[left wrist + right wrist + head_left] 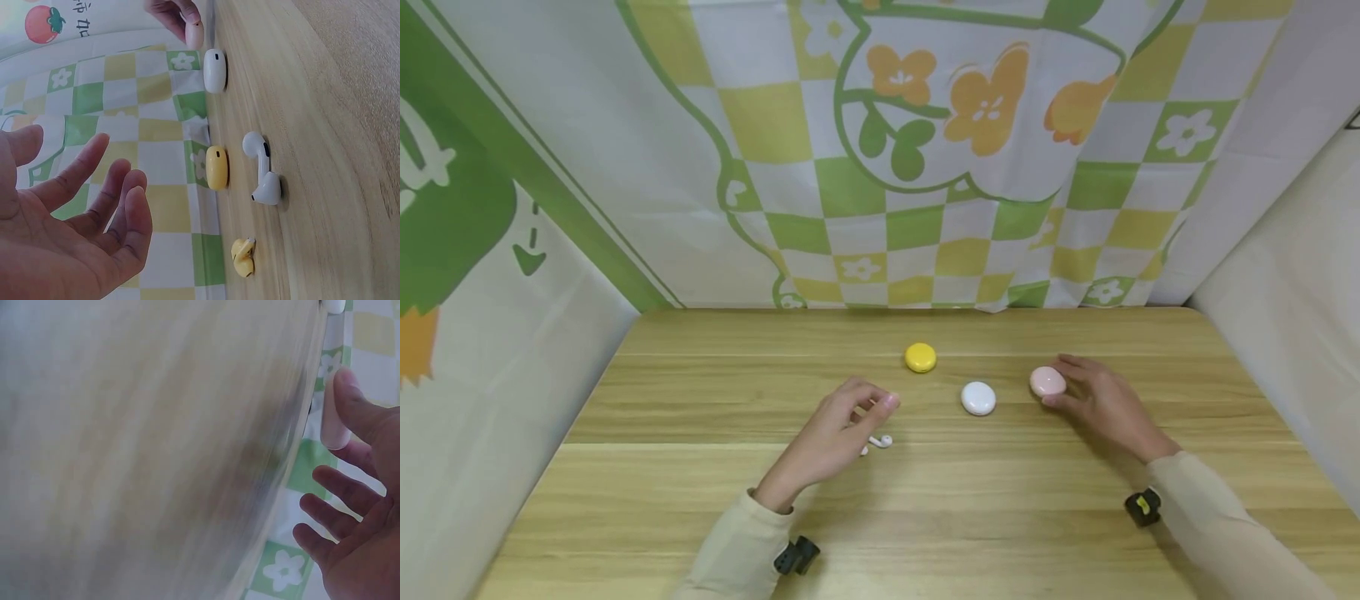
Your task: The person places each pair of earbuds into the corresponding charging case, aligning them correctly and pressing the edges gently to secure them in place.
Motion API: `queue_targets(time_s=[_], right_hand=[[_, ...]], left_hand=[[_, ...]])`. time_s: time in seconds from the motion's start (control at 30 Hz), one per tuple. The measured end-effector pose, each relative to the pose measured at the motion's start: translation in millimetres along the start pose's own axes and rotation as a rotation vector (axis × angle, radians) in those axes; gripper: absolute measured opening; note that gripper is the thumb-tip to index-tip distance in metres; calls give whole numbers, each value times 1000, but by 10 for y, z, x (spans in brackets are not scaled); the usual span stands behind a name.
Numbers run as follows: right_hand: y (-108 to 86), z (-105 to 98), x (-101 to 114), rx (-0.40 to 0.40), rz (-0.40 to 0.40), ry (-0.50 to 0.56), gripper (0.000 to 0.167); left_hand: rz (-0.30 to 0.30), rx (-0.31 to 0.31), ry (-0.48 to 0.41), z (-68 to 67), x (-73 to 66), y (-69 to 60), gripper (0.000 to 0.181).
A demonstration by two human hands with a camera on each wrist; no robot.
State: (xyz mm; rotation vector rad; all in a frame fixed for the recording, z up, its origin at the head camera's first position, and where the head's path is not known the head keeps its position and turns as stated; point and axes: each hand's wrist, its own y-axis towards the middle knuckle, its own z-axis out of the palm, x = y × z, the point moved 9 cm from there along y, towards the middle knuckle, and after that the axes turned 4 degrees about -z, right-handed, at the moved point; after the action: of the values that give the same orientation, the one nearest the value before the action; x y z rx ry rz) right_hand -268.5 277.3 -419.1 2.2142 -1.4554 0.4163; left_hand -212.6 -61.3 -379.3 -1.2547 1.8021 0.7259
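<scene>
My right hand (1108,406) pinches a round pink earbud case (1047,382) between thumb and index finger. In the right wrist view the pink case (335,415) is edge-on, and the other fingers are loosely bent away from it. My left hand (835,431) hovers above the table with relaxed fingers and holds nothing. Beneath it lie white earbuds (883,441), partly hidden in the head view. The left wrist view shows two white earbuds (267,189) touching or overlapping, and yellow earbuds (243,256) close by. Between the hands sits a round white earbud case (978,398).
A round yellow earbud case (921,357) lies farther back on the wooden table (715,392), left of the white case. A patterned cloth (917,233) hangs along the table's back edge. White fabric walls (1292,208) stand at both sides.
</scene>
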Motion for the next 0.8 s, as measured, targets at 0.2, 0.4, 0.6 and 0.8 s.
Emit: queue_targets(time_s=[0.2,0.4,0.6,0.8], right_hand=[[12,-15,-67,15,3,-27,53],[13,-28,-113,24,14,-41,52],[5,-11,-202,61,63,-42,56],[0,-16,-245,71,90,-48,55]], left_hand=[[3,-4,6,-3,-2,-3,37],[2,0,8,1,1,-4,38],[4,2,15,8,0,-5,41],[-1,2,15,6,7,-8,40]])
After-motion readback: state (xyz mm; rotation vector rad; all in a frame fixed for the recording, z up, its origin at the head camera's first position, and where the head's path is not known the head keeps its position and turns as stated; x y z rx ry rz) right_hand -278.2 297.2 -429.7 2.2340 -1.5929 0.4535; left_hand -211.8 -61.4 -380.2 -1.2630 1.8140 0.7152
